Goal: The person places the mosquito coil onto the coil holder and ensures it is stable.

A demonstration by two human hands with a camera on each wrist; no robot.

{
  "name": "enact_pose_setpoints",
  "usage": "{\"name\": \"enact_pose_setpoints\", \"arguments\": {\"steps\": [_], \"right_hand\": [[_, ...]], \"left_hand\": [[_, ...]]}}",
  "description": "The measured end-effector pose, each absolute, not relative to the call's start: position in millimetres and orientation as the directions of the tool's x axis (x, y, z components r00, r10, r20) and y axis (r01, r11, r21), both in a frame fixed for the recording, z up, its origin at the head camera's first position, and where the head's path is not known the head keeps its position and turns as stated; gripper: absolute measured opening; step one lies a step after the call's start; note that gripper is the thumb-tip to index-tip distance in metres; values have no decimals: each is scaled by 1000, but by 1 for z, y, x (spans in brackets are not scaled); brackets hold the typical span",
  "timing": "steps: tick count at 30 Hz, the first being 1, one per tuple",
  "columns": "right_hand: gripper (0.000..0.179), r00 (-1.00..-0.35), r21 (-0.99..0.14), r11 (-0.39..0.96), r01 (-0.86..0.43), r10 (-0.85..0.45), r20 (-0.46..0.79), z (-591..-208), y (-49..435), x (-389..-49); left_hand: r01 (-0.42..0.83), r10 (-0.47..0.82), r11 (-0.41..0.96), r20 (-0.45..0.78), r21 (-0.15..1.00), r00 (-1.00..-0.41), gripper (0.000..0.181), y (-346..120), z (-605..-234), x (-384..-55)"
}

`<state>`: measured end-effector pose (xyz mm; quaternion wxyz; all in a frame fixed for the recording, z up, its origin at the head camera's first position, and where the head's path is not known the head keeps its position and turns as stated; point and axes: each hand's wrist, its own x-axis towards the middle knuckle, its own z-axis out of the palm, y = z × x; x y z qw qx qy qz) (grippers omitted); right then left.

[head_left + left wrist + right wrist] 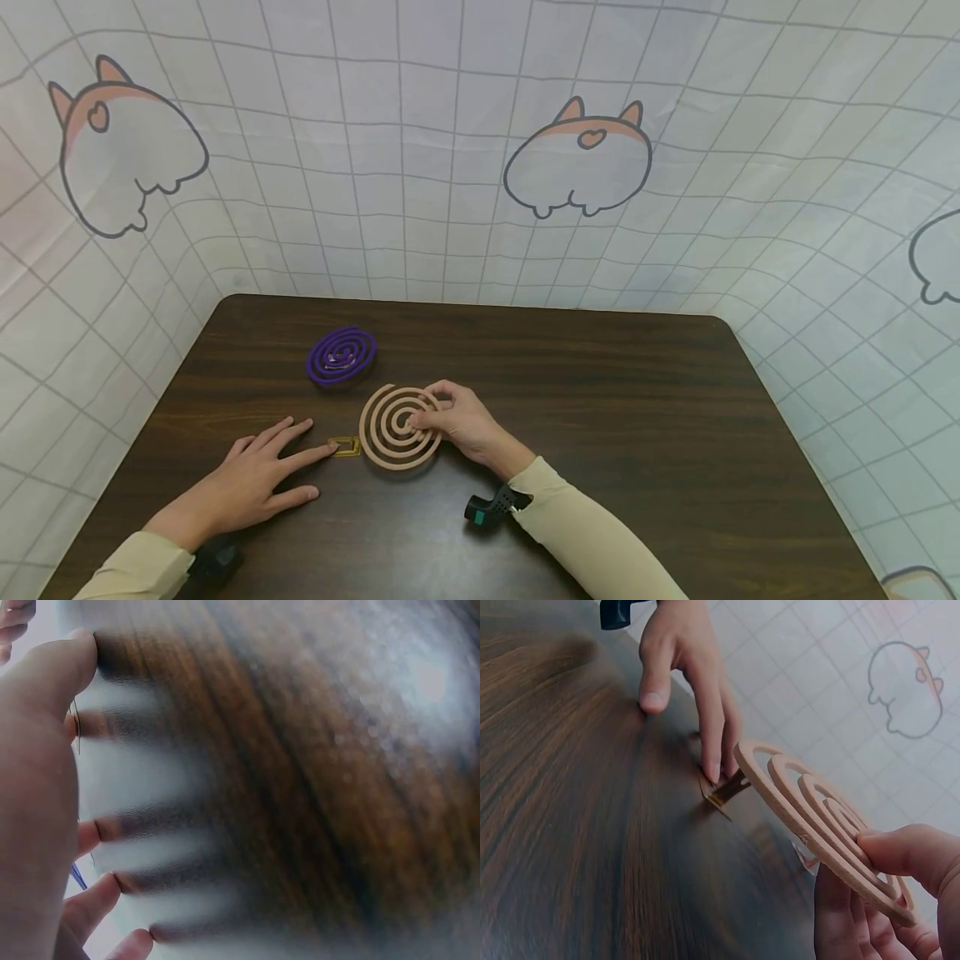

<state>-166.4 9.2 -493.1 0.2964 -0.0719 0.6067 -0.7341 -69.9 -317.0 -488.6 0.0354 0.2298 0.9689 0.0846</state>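
My right hand (474, 427) pinches a tan mosquito coil (401, 427), thumb near its centre and fingers beneath. In the right wrist view the coil is held tilted above the table. Beside its left edge, a small gold metal coil stand (347, 452) lies on the table. The index finger of my left hand (251, 479) presses on the stand's left side, the other fingers spread on the table. An upright tab of the stand points toward the coil's rim in the right wrist view; whether they touch I cannot tell. A purple mosquito coil (341, 356) sits farther back.
The dark wooden table (600, 400) has rounded far corners. Behind and beside it hangs a white gridded curtain (450, 167) with cartoon corgi prints. Something pale and shiny shows through the middle of the purple coil. A black strap with a device (495, 506) is on the right wrist.
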Motion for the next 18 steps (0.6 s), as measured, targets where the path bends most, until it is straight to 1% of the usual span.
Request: {"name": "enact_pose_setpoints", "arguments": {"steps": [7, 18], "right_hand": [[36, -811, -925, -111, 364, -527, -256, -492, 1, -164], [35, -816, -924, -105, 369, -513, -267, -494, -11, -163]], "left_hand": [[440, 451, 880, -22, 179, -892, 56, -317, -490, -69], [437, 446, 883, -20, 173, -895, 55, -316, -489, -68]]}}
